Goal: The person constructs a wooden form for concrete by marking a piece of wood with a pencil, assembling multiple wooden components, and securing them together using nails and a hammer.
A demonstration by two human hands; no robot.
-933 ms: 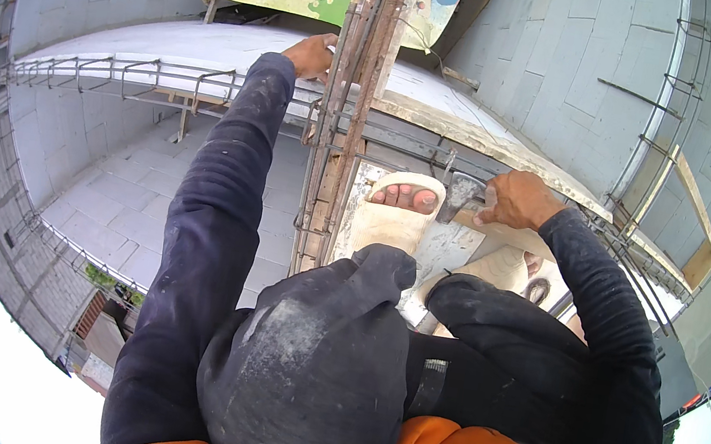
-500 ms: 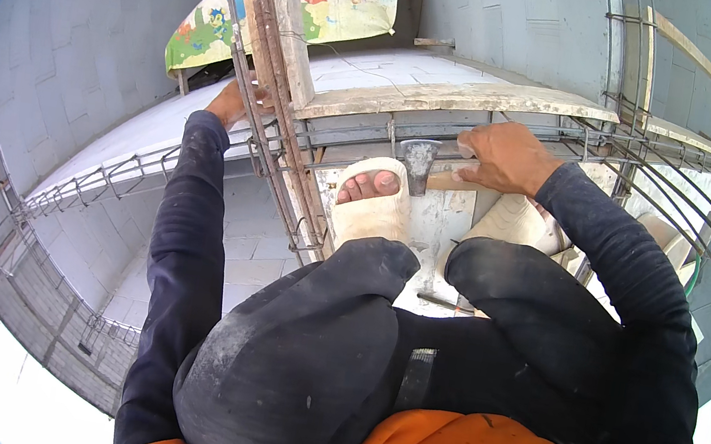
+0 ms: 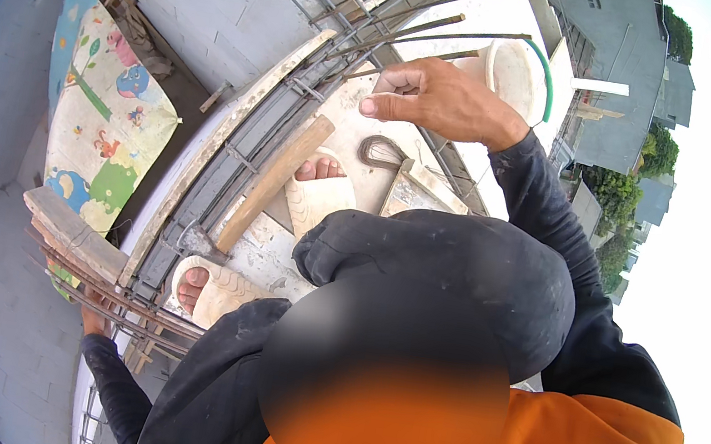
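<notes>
At the lower left, my left hand (image 3: 93,316) is closed around the bundle of rusty rebar (image 3: 111,288) beside a wooden post (image 3: 76,234); the rods hide part of its fingers. My right hand (image 3: 447,102) is raised with nothing in it, thumb and fingers bent but apart, near the protruding rebar ends (image 3: 425,32). Between my feet and the wall lies a hatchet-like tool with a wooden handle (image 3: 274,182) and a flared grey metal head (image 3: 198,242). A coil of thin wire (image 3: 380,151) rests beyond my right foot, next to a small wooden piece (image 3: 424,191).
I crouch in pale sandals (image 3: 321,203) on a stained white board (image 3: 273,251). A steel bar cage (image 3: 237,154) runs along its left side. A white bucket with a green rim (image 3: 517,79) stands at the upper right. A cartoon-printed sheet (image 3: 110,112) lies lower, beyond the wall.
My view has swung to the right, bringing the bucket and wire coil into sight. My right hand has left the tool's handle and risen rightward. My left hand stays at the rebar.
</notes>
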